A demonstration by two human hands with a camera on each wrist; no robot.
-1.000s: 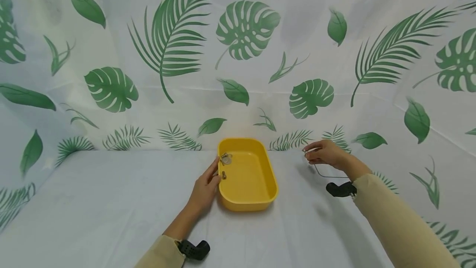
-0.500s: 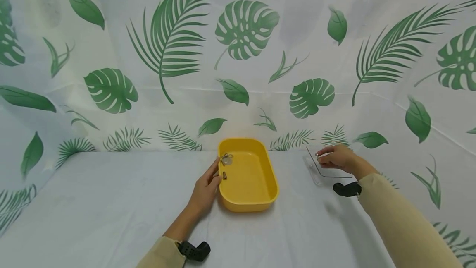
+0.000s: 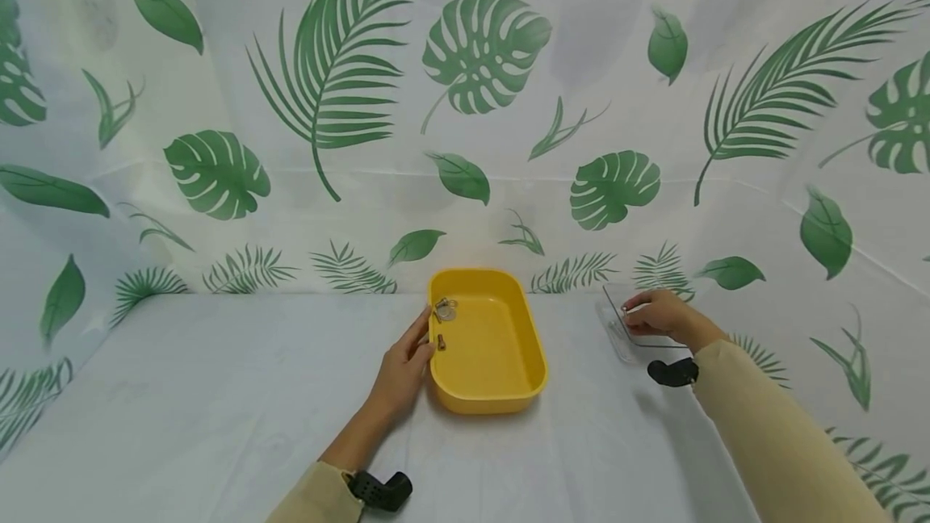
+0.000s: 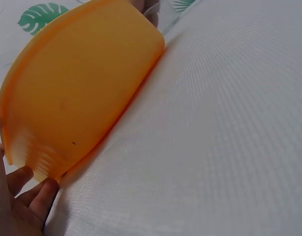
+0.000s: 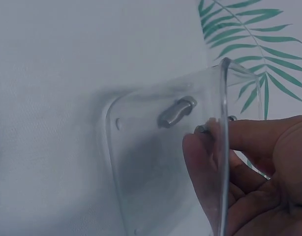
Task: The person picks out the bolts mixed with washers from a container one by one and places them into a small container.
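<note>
My left hand point(image 3: 400, 366) holds the left side of a yellow tray point(image 3: 494, 407), its fingertips point(image 4: 45, 195) against the outer wall. Inside, along the tray's left wall, lie small metal pieces point(image 3: 445, 311) and a short bolt point(image 3: 441, 342). To the right stands a clear plastic box point(image 3: 622, 349). My right hand point(image 3: 661, 317) reaches into it, thumb and finger pinching a small metal piece point(image 5: 202, 129), apparently a bolt, mostly hidden by the fingers. Another metal bolt point(image 5: 176, 112) shows at the box's bottom in the right wrist view.
A white cloth point(image 3: 218, 394) covers the table. Behind it rises a white backdrop printed with green leaves point(image 3: 487, 55), which also comes round on the right, close to the clear box. The box's thin upright rim point(image 5: 224, 147) stands beside the right hand's fingers.
My right hand has shifted right from beyond the clear box's left edge, then slightly down into the box. The left hand and the tray stay put.
</note>
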